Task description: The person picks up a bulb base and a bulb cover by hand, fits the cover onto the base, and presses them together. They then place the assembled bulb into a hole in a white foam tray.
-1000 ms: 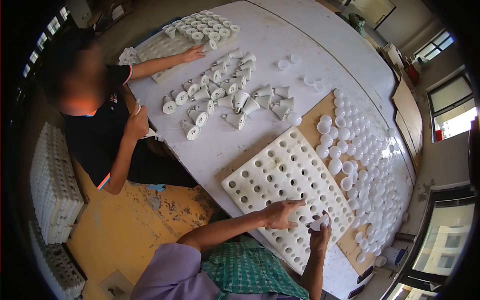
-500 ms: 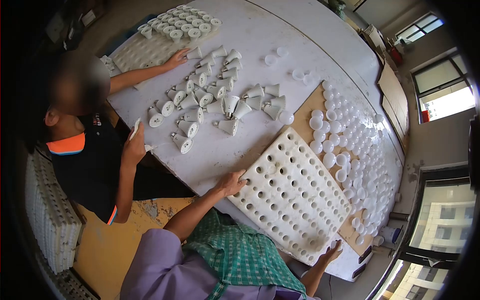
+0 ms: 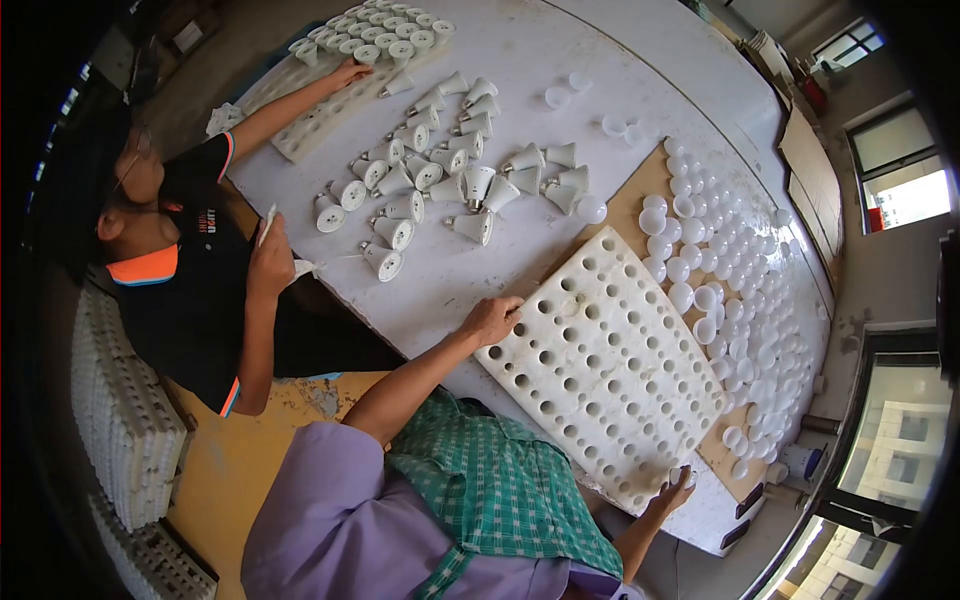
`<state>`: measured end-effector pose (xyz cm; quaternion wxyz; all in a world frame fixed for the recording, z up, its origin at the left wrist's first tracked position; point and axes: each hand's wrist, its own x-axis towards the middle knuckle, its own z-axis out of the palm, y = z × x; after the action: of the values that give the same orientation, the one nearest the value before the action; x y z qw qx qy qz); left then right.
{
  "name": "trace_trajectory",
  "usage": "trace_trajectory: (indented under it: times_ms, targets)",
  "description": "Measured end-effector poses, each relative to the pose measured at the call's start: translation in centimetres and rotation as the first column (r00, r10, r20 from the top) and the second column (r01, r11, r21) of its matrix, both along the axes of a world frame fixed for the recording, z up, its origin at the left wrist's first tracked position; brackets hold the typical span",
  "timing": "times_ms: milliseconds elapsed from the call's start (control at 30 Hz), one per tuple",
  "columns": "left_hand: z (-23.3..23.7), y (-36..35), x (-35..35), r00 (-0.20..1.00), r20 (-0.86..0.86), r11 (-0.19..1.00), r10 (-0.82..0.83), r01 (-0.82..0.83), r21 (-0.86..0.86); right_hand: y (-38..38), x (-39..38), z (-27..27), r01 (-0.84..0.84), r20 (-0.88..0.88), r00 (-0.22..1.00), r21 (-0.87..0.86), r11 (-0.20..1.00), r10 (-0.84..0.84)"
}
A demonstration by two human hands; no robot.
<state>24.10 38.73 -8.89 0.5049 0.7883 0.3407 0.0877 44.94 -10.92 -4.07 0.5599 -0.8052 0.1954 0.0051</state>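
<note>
A white foam board (image 3: 605, 365) with rows of round holes lies tilted across the table's near edge in front of me. My left hand (image 3: 492, 322) grips its left edge, with the fingers on the top face. Near the lower right corner, my right hand (image 3: 676, 492) has its fingers curled around a small white object (image 3: 680, 475), too small to name. Close to the board's right side spread many white bulb covers (image 3: 680, 297), several of them on a brown sheet (image 3: 620, 210). Left of the board lie white bulb bases (image 3: 392, 232) with metal screw ends.
A co-worker at the left reaches one hand (image 3: 348, 75) to a second foam board (image 3: 300, 138) filled with upright bulb bases (image 3: 400, 48). The co-worker's other hand (image 3: 270, 260) holds a white cloth-like piece. Stacked boards (image 3: 130, 420) stand at lower left.
The co-worker's far hand has moved from a loose bulb base to the filled board. My right fingers now curl around a small white object. The whole view has shifted slightly.
</note>
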Motion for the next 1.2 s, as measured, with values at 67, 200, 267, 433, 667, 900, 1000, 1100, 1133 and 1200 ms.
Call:
trace_trajectory:
  times_ms: [67, 200, 267, 433, 667, 900, 1000, 1100, 1133, 1200]
  targets:
    - [-0.1, 0.1, 0.0, 1.0, 0.005, 1.0, 0.01, -0.01, 0.001, 0.0, -0.3, 0.3, 0.006, 0.004, 1.0, 0.019, 1.0, -0.006]
    - [-0.7, 0.1, -0.2, 1.0, 0.004, 0.998, 0.022, -0.022, -0.055, -1.4, 0.2, 0.3, 0.076, 0.004, 0.997, 0.125, 0.989, -0.077]
    - [-1.0, 0.2, -0.5, 0.999, -0.001, 0.998, 0.036, -0.036, -0.057, -2.4, 0.2, 0.1, 0.21, -0.012, 0.977, 0.236, 0.949, -0.213]
    - [-0.8, 0.1, -0.6, 0.99, -0.143, 0.997, -0.01, -0.001, -0.074, -5.4, 0.8, -4.1, 0.134, -0.008, 0.99, 0.416, 0.899, -0.144]
    - [-0.9, -0.3, -3.6, 0.994, -0.096, 0.997, 0.054, -0.058, -0.041, -4.7, 2.0, -4.8, 0.119, -0.126, 0.99, 0.519, 0.846, -0.061]
    - [0.3, -0.2, -5.1, 0.988, -0.107, 0.991, 0.114, -0.121, -0.062, -1.9, 1.8, -4.4, 0.054, -0.081, 0.997, 0.533, 0.844, -0.013]
    - [-0.6, -0.1, -4.8, 0.975, -0.19, 0.994, 0.113, -0.109, 0.028, -1.0, 1.8, -3.3, 0.102, -0.107, 0.993, 0.544, 0.833, -0.052]
    - [-1.7, -0.1, -4.5, 0.981, -0.127, 0.989, 0.146, -0.144, 0.026, -1.0, 1.9, -2.9, 0.101, -0.097, 0.994, 0.547, 0.831, -0.057]
    - [-1.8, -0.1, -4.3, 0.982, -0.13, 0.99, 0.14, -0.137, 0.034, -1.3, 2.0, -2.8, 0.092, -0.136, 0.991, 0.549, 0.83, -0.02]
    - [-2.0, 0.1, -4.4, 0.981, -0.142, 0.991, 0.13, -0.125, 0.046, -1.8, 2.0, -3.2, 0.093, -0.185, 0.983, 0.553, 0.828, 0.013]
